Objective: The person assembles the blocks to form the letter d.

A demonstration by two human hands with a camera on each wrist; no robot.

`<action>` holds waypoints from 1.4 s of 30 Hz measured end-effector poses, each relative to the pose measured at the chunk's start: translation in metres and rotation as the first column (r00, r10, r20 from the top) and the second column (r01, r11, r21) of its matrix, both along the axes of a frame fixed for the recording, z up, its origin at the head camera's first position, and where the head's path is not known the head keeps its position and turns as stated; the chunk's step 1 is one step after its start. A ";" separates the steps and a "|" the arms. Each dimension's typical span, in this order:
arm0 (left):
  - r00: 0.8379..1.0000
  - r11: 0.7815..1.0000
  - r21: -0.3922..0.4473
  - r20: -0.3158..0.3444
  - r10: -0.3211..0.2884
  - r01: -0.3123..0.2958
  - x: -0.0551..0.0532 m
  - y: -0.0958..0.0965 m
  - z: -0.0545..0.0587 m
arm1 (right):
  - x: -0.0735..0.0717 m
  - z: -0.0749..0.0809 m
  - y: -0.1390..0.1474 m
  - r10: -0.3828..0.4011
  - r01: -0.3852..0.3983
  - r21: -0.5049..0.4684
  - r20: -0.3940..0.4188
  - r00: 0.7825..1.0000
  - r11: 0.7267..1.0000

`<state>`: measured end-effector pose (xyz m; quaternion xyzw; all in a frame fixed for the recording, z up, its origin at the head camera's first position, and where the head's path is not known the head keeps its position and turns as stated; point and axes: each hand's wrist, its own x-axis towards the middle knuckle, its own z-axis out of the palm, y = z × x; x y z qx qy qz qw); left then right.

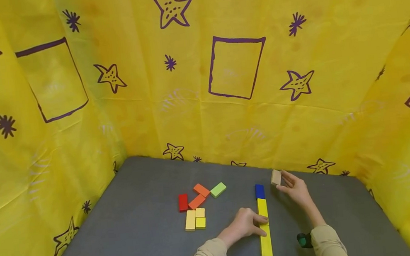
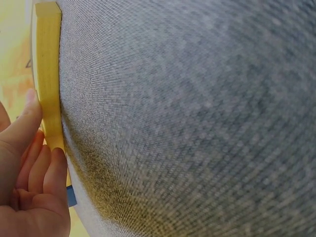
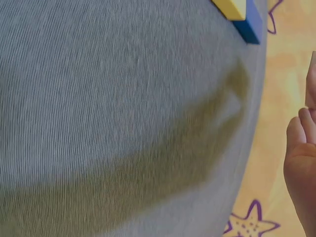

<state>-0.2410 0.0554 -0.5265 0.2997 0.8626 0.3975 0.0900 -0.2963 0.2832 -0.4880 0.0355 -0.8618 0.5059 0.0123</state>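
Observation:
Over the middle of a straight row, my left hand (image 1: 246, 223) touches the long yellow blocks (image 1: 266, 244) with its thumb and fingers, near where they meet. In the left wrist view, the thumb and fingertips of this hand lie against the yellow block (image 2: 49, 64). A dark blue block (image 1: 259, 191) forms the far end of the row. My right hand (image 1: 297, 191) pinches a plain wooden block (image 1: 275, 177) between thumb and fingers, to the right of the blue one. The right wrist view shows only part of that hand (image 3: 302, 158); its block is out of sight there.
Left of the row lie a red block (image 1: 183, 203), two orange blocks (image 1: 197, 202), a light green block (image 1: 218, 190) and several pale and yellow blocks (image 1: 190, 221). A yellow cloth wall (image 1: 197, 124) with drawn stars encloses the grey table surface (image 1: 145, 234).

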 end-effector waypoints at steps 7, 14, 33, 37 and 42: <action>0.999 1.000 0.000 -0.050 -0.012 0.012 -0.001 0.000 -0.001 | -0.010 -0.006 -0.021 -0.070 0.070 0.008 -0.010 0.998 0.998; 0.998 1.000 -0.005 -0.065 -0.013 0.013 -0.002 -0.001 -0.002 | -0.015 -0.014 -0.043 -0.142 0.142 0.005 -0.017 0.990 0.990; 0.997 0.999 -0.026 -0.070 -0.020 0.019 0.001 0.003 -0.001 | -0.033 -0.026 -0.050 -0.164 0.174 0.162 -0.072 0.984 0.971; 0.999 1.000 -0.023 -0.043 -0.010 0.009 0.001 0.003 -0.001 | -0.036 -0.027 -0.051 -0.133 0.144 0.191 -0.070 0.989 0.971; 1.000 1.000 -0.011 -0.008 -0.007 0.007 0.000 0.001 0.001 | -0.040 -0.028 -0.055 -0.119 0.132 0.207 -0.075 0.990 0.969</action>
